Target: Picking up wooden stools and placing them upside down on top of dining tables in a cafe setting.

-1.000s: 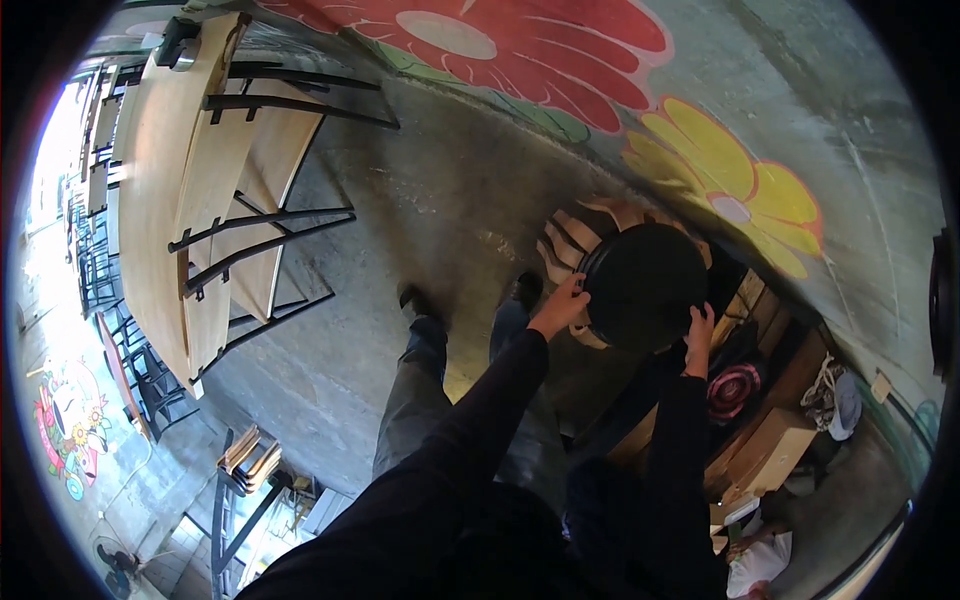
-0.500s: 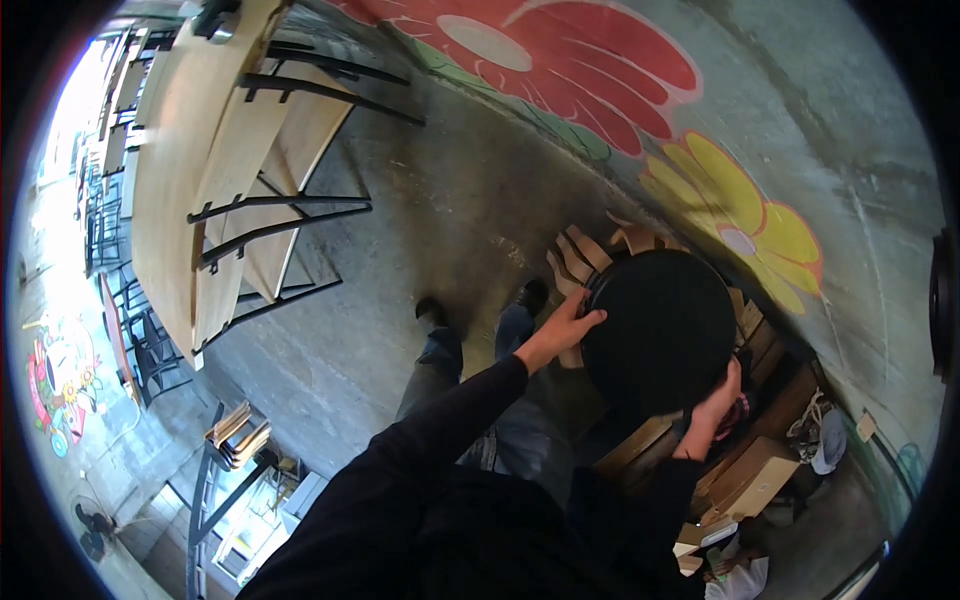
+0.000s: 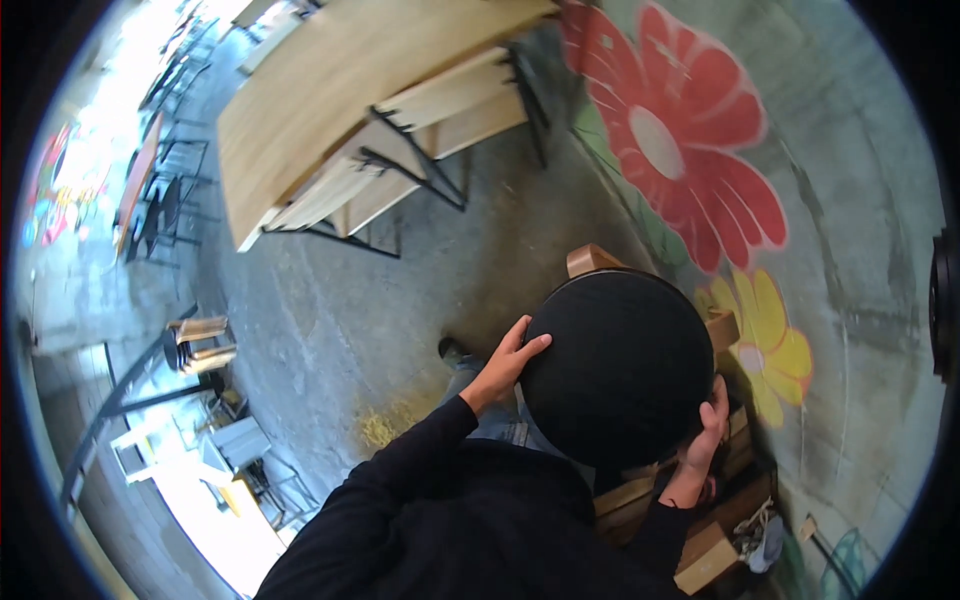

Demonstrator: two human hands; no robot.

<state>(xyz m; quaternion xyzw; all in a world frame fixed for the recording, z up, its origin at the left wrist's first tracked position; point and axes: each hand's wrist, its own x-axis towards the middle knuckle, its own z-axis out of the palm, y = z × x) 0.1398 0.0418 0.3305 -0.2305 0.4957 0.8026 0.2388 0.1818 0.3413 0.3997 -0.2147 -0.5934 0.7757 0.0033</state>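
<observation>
1. Between the hands, ahead of the torso and off to its right: a round, flat-topped, matte black disc (image 3: 620,370), broad face turned up.
2. Shows no long axis, only a near-circular outline; spanned from left rim to lower-right rim, along a line slanting toward the body on the right.
3. At the left rim, the bare left hand (image 3: 505,365): pinching the edge, thumb laid over the top.
4. At the lower-right rim, the bare right hand (image 3: 706,435): cupped against the side, fingers up along the edge; underside of the grip hidden.
5. Neither nearer, both touching; right lower in view.
6. Beyond the far rim, jutting out: a curved brown wooden piece (image 3: 590,259); cannot tell if joined.
7. To the right, near: a grey concrete wall (image 3: 850,230) with painted flowers.
</observation>
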